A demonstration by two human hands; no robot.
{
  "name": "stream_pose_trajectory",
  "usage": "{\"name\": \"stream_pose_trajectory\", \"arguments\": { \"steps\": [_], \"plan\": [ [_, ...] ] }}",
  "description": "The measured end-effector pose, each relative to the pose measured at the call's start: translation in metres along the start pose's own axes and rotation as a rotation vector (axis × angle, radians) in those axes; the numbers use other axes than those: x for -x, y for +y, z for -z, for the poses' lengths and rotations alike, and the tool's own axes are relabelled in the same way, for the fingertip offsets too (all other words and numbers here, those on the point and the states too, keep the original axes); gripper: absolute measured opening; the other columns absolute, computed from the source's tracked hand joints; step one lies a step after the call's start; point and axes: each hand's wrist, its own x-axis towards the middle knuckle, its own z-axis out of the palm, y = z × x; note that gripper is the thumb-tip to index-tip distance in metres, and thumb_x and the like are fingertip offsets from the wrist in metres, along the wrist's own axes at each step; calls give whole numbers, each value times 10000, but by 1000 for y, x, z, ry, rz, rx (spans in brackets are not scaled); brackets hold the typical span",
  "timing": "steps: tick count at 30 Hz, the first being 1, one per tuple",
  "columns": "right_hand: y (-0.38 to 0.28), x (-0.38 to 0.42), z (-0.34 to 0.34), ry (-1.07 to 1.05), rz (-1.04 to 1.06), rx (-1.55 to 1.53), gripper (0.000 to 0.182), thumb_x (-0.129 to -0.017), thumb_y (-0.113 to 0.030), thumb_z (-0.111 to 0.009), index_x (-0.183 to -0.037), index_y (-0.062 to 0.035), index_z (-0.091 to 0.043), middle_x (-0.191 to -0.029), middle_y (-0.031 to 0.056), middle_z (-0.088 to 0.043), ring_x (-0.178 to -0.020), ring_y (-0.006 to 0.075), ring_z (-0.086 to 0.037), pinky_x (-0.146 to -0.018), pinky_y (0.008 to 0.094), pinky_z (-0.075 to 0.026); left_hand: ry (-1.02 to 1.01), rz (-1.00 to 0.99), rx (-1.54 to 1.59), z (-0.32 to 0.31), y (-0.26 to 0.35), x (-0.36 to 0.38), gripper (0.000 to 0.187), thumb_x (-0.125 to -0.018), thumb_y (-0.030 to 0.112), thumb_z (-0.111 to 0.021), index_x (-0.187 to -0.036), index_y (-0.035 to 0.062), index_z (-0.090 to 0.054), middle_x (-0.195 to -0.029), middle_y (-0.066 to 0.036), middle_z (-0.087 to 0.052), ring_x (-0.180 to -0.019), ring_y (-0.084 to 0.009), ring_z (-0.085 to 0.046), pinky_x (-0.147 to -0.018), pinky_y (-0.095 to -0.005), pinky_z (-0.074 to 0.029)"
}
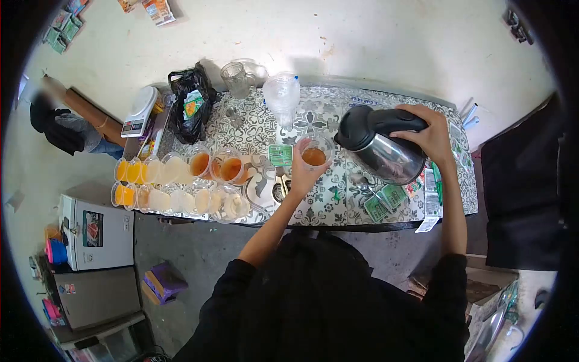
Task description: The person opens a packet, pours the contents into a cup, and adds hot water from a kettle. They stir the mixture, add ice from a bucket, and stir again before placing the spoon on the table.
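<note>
My left hand point(306, 174) is wrapped round a clear plastic cup point(314, 152) with amber-brown liquid in it. My right hand point(429, 134) grips the black handle of an electric kettle point(392, 158), whose steel body is tilted with the spout toward the cup. Whether liquid is flowing from the spout I cannot make out. Just left of the cup a green sachet point(280, 155) lies on the patterned table. Several more green sachets point(386, 202) lie below the kettle. Left of my hand stand two cups of orange-brown drink point(231, 168), beside rows of cups with yellow and pale contents point(172, 169).
A stack of clear plastic cups point(281, 96) and a glass mug point(237, 79) stand along the table's back. A black plastic bag point(192, 105) and a white scale point(139, 113) are at the left. Another person point(75, 123) is at far left, beyond the table.
</note>
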Motion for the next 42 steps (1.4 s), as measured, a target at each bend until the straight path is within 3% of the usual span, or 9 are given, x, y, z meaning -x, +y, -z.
{"name": "stream_pose_trajectory", "arguments": {
  "steps": [3,12,18,24,42],
  "plan": [
    [-12,-15,-2,-95,138,169,459,-566,-187,-817,-985,-66,-671,-921,105,-671,-794,251,-645,-755,304,-492,-14,-5,-9,0,2,-2,909,-650,110,-819,-1338,19,-232,-1285,-184,-401,-1223,-269,-402,-1036,-370,-332],
    [-40,-39,-15,-292,284,273,452,-590,-205,-801,-999,-73,-661,-881,98,-663,-767,271,-635,-707,321,-498,-2,17,-6,3,7,-1,902,-645,107,-819,-1332,7,-244,-1278,-189,-426,-1210,-266,-418,-1037,-368,-328],
    [-42,-46,-17,-288,354,316,459,-592,-220,-799,-1008,-82,-662,-840,90,-654,-743,274,-626,-677,333,-494,15,23,-4,2,6,0,880,-632,115,-822,-1305,-25,-272,-1266,-176,-434,-1205,-267,-427,-1030,-357,-334],
    [-43,-51,-13,-306,314,351,460,-613,-292,-782,-1013,-96,-669,-829,83,-656,-767,279,-617,-687,354,-488,23,8,-14,1,2,0,877,-622,137,-823,-1299,-36,-293,-1260,-168,-428,-1193,-269,-432,-1016,-348,-342],
    [-55,-47,-16,-312,304,383,465,-608,-280,-775,-1017,-89,-664,-851,92,-664,-795,287,-625,-714,362,-495,70,19,61,-5,3,0,845,-617,106,-823,-1284,-22,-321,-1243,-163,-434,-1168,-260,-449,-1011,-348,-353]
  ]
}}
